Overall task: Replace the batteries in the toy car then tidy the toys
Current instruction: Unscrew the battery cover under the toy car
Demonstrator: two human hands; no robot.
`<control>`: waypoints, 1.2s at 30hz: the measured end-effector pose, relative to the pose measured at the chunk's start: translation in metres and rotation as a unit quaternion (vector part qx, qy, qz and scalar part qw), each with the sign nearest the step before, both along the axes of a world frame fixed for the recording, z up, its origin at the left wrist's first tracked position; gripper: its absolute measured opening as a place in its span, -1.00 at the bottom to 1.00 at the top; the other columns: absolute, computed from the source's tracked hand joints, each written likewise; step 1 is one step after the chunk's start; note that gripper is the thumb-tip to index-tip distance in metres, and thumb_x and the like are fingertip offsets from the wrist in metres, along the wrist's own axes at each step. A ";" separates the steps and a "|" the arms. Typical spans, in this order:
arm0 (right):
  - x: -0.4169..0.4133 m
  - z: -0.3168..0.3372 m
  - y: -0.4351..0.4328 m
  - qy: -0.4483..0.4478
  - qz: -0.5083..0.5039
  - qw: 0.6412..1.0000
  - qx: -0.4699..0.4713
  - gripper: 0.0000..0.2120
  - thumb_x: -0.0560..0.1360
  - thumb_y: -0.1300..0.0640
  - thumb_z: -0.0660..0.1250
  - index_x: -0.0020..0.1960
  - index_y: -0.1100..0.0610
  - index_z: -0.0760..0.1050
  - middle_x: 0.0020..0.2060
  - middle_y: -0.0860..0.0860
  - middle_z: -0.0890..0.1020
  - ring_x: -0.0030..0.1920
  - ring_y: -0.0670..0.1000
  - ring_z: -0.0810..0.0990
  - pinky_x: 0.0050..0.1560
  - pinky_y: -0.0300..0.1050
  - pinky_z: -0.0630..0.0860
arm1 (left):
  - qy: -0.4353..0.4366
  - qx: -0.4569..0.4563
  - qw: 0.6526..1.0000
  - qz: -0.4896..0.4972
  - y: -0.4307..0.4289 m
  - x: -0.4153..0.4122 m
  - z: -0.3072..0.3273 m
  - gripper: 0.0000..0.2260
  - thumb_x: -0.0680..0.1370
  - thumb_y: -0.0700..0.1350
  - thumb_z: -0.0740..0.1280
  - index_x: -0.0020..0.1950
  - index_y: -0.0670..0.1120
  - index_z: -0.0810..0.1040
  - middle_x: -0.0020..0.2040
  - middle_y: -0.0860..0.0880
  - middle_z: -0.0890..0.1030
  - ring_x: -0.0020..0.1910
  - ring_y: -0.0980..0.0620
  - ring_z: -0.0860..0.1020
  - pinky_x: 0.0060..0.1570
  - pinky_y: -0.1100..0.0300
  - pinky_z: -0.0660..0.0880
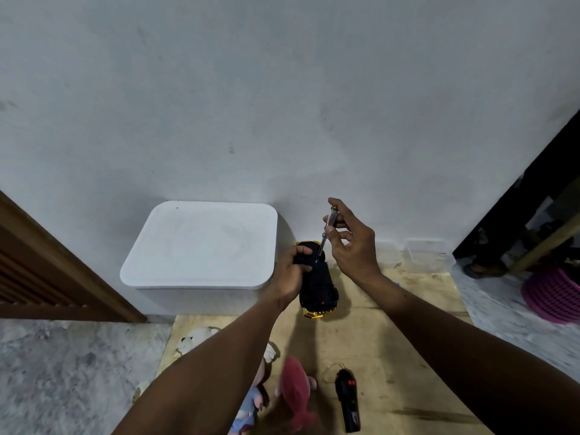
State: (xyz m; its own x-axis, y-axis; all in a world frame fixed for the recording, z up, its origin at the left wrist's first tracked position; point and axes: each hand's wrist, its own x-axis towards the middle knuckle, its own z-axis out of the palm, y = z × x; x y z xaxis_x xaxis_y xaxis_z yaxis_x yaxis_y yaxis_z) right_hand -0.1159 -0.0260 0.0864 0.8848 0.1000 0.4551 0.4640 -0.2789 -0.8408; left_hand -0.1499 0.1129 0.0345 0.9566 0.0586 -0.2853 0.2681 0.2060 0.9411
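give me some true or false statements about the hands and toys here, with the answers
1. The left hand grips the toy car. True.
2. The right hand holds a hammer. False: it pinches a clear-handled screwdriver, whose tip is down at the car.
3. The white box has its lid on. True.
4. The remote control sits on top of the box. False: it lies on the wooden board, nearer the person.
5. The pink plush toy is packed away in the box. False: it lies out on the board, left of the remote.
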 end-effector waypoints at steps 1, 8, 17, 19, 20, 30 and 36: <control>0.000 0.001 0.000 -0.002 0.001 1.000 0.001 -0.53 0.54 0.35 0.32 0.38 -0.01 0.46 0.01 0.02 0.63 -0.04 -0.04 0.66 -0.11 -0.14 0.66 | -0.002 0.000 1.000 -0.001 0.000 0.000 0.001 -0.66 0.48 -0.49 0.14 0.06 -0.11 0.48 0.05 -0.09 0.57 0.04 -0.08 0.54 -0.06 0.11 0.56; 0.001 0.002 -0.001 0.011 -0.008 1.000 0.013 -0.52 0.52 0.36 0.34 0.35 -0.03 0.48 -0.06 0.02 0.62 -0.09 -0.04 0.65 -0.18 -0.12 0.65 | -0.008 -0.011 1.000 0.004 0.000 -0.002 0.008 -0.65 0.47 -0.52 0.12 0.11 -0.18 0.44 -0.01 -0.04 0.56 -0.06 0.03 0.55 -0.02 0.12 0.55; 0.002 0.004 0.002 0.003 -0.003 1.000 0.004 -0.51 0.52 0.34 0.36 0.37 -0.03 0.47 -0.03 0.01 0.61 -0.02 -0.05 0.65 -0.13 -0.12 0.65 | -0.017 -0.013 1.000 0.005 0.000 0.000 0.009 -0.67 0.46 -0.52 0.13 0.08 -0.17 0.45 -0.01 -0.05 0.58 -0.04 -0.02 0.55 -0.12 0.18 0.55; 0.002 0.003 0.002 0.014 0.003 1.000 0.009 -0.48 0.54 0.36 0.30 0.40 -0.06 0.43 0.01 0.02 0.64 0.05 -0.05 0.66 -0.07 -0.09 0.66 | -0.013 -0.013 1.000 0.004 0.000 0.001 0.008 -0.66 0.46 -0.51 0.14 0.05 -0.14 0.46 0.02 -0.09 0.57 -0.03 -0.04 0.55 -0.14 0.18 0.54; 0.001 0.003 0.002 0.017 0.003 1.000 0.009 -0.47 0.54 0.36 0.29 0.40 -0.08 0.42 0.02 0.01 0.64 0.06 -0.04 0.66 -0.06 -0.09 0.66 | -0.011 -0.015 1.000 0.004 0.000 0.001 0.007 -0.66 0.46 -0.51 0.14 0.05 -0.14 0.46 0.03 -0.10 0.57 -0.02 -0.04 0.55 -0.14 0.18 0.54; -0.002 0.003 0.001 0.029 -0.003 0.999 0.015 -0.42 0.50 0.44 0.27 0.40 -0.05 0.43 0.06 0.01 0.62 0.02 -0.05 0.64 -0.11 0.03 0.67 | -0.014 -0.015 1.000 0.006 -0.001 0.001 0.007 -0.66 0.46 -0.51 0.14 0.07 -0.15 0.46 0.02 -0.09 0.55 -0.01 -0.06 0.53 -0.08 0.15 0.55; -0.001 0.006 0.002 0.046 -0.024 0.998 0.041 -0.52 0.53 0.32 0.33 0.34 -0.09 0.44 0.01 0.00 0.65 -0.03 0.01 0.67 -0.16 0.21 0.64 | -0.022 -0.005 1.000 0.000 -0.001 0.002 0.013 -0.66 0.47 -0.49 0.15 0.07 -0.13 0.48 0.04 -0.09 0.56 -0.01 -0.05 0.54 -0.10 0.17 0.55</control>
State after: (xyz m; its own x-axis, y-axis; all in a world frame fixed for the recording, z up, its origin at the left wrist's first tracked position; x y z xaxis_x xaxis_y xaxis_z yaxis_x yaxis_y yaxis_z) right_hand -0.1166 -0.0235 0.0922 0.9261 0.0231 0.3766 0.3717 -0.2276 -0.9000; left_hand -0.1481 0.1114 0.0472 0.9685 0.0556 -0.2428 0.2258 0.2153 0.9501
